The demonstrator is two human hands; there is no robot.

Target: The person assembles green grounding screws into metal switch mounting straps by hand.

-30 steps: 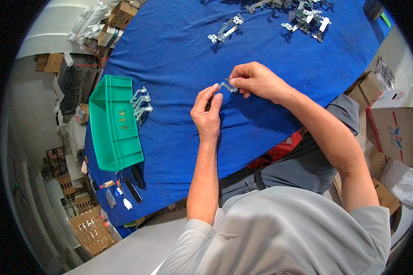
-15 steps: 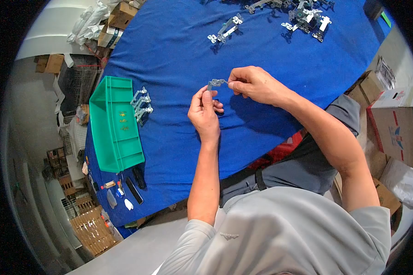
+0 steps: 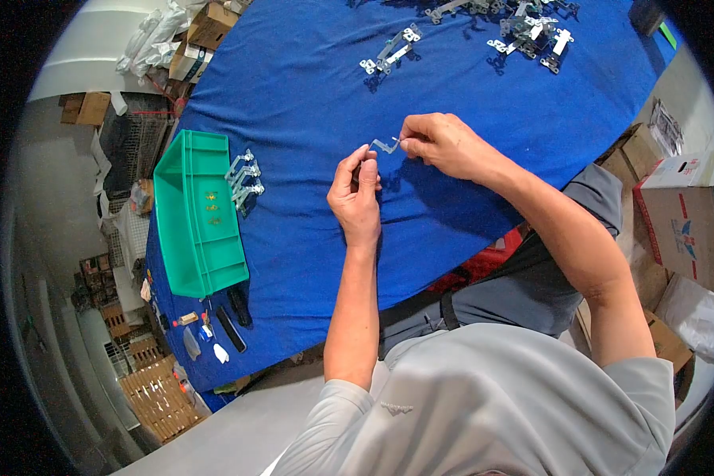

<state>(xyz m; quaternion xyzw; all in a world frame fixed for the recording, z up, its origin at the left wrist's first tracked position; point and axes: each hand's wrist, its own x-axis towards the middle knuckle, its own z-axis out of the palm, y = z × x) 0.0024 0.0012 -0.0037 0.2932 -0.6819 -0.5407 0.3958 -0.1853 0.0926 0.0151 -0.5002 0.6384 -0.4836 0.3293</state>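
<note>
Near the middle of the blue cloth, a small grey metal bracket (image 3: 385, 147) is held up between my two hands. My left hand (image 3: 355, 194) pinches its left end between thumb and fingers. The fingertips of my right hand (image 3: 432, 143) are closed at its right end, with a thin tip showing there; whether they grip the bracket or a smaller piece is too small to tell. Several similar metal brackets (image 3: 244, 181) lie in a group on the cloth to the left, beside a green bin (image 3: 230, 258).
Small brass-coloured pieces (image 3: 213, 208) are in the bin. Another bracket (image 3: 390, 49) lies toward the back, left of a pile of metal brackets (image 3: 531, 36). A black strip (image 3: 231, 330) and small items lie at the near left edge. Cartons (image 3: 682, 214) stand at the right.
The bracket between my hands has turned and sits slightly farther right. My left fingers have shifted their hold on it, and my right hand has moved slightly right.
</note>
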